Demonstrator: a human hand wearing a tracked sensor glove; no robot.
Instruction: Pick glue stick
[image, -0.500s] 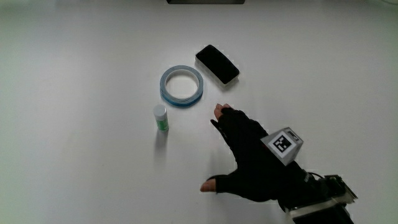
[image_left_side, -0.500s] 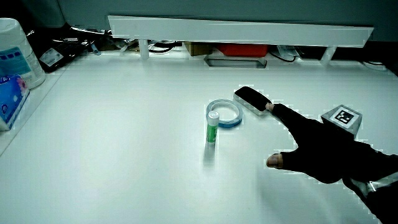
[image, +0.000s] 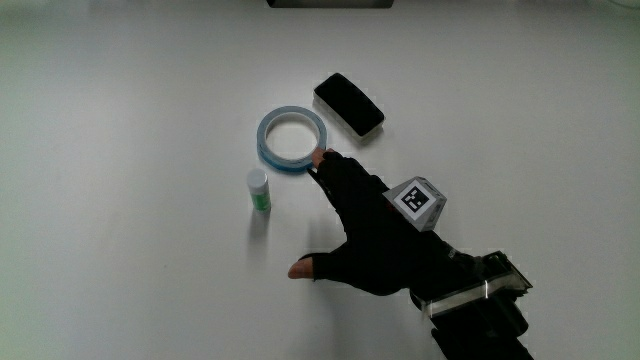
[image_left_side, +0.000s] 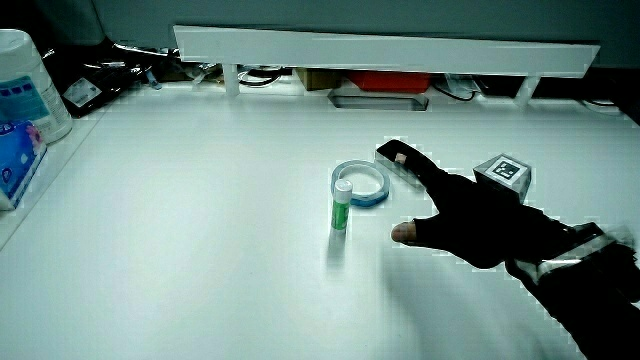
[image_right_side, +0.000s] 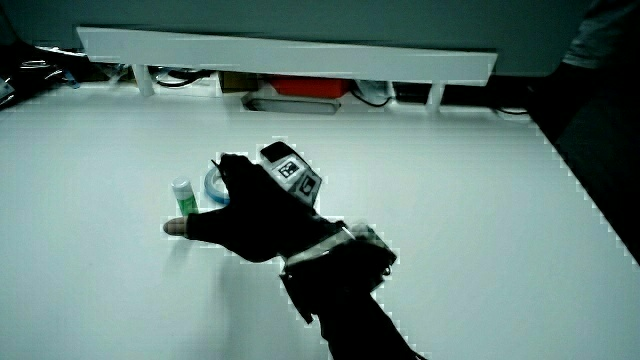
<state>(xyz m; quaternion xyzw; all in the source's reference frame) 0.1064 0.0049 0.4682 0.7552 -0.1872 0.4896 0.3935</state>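
Green-and-white, the glue stick (image: 259, 190) stands upright on the white table (image: 120, 120), just beside the blue tape ring (image: 291, 139) and nearer to the person than it. Beside the glue stick, the hand (image: 375, 235) hovers low with fingers spread and holding nothing, fingertips at the ring's rim. Near the ring lies a black case (image: 349, 103).

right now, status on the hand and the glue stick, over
Black gloved hand open, spread, empty, beside the blue tape ring. Small white-capped green glue stick upright, untouched, apart from thumb. Nothing between them; black rectangular case clear of path.
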